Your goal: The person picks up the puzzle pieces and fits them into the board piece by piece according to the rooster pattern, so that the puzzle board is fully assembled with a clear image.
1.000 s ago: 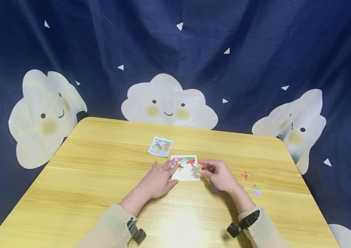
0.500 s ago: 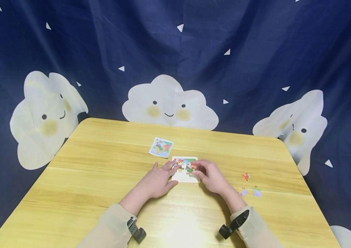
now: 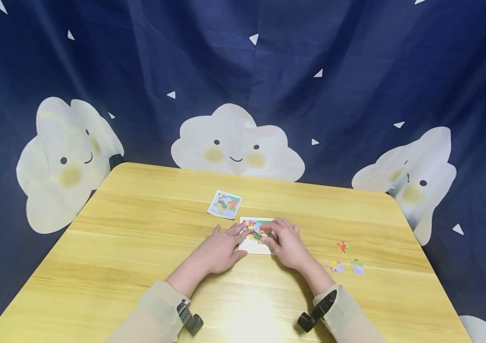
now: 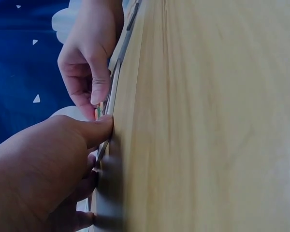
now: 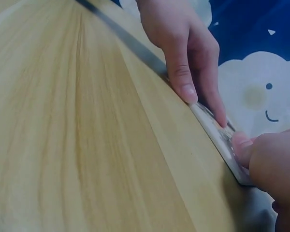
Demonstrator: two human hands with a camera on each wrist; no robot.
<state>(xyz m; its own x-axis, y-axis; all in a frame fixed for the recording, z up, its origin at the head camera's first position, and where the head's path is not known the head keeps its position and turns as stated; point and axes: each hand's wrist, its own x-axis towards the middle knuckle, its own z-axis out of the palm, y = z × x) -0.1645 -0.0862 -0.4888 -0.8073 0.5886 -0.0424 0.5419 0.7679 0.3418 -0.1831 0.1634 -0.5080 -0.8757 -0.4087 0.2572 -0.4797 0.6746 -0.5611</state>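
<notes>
A white puzzle board (image 3: 253,247) lies flat on the table, with coloured pieces across its upper part and bare white below. My left hand (image 3: 221,248) rests at its left edge, fingers spread and fairly straight, thumb at the near left corner. Over the board's right side, my right hand (image 3: 288,242) pinches a green and orange puzzle piece (image 3: 258,236) between thumb and fingers, low against the board. In the left wrist view the right hand (image 4: 89,58) holds the piece just above the board's surface; its fingers hide part of it.
Three loose pieces lie to the right: an orange one (image 3: 342,247), a yellow and purple one (image 3: 336,266) and a green and purple one (image 3: 358,267). A picture card (image 3: 225,205) lies behind the board. A blue curtain (image 3: 243,57) hangs beyond the wooden table (image 3: 161,205).
My right hand has moved left over the board with the piece and lowered it towards the middle. The left hand has stayed at the board's left edge.
</notes>
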